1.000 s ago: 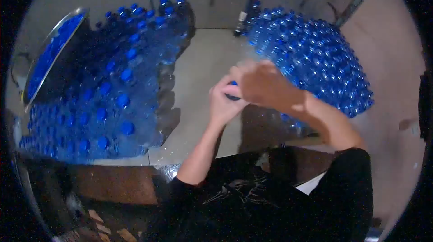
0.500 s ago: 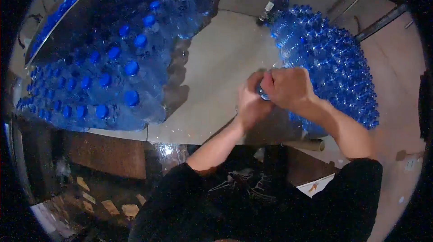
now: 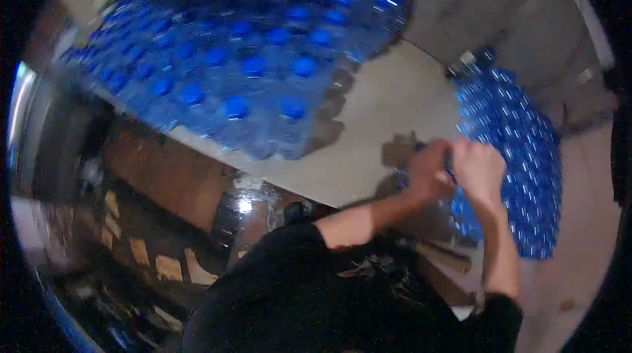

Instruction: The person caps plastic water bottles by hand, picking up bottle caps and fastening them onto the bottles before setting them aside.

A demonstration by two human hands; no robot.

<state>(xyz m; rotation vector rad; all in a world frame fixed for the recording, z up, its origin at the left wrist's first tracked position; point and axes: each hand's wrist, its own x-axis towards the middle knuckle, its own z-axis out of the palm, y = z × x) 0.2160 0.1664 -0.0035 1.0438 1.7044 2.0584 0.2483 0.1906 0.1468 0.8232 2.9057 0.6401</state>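
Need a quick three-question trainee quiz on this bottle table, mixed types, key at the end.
1. True or false: the left hand and the right hand are held close together.

2. Fill in the missing word: the caps on the left-side bottles are ____.

3. Multiple choice: which bottles are the hands nearer to?
a) the left-side bottles
b) the right-side bottles
c) both groups equally

Key:
1. True
2. blue
3. b; the hands are right beside that group, with a stretch of pale tabletop between them and the other.
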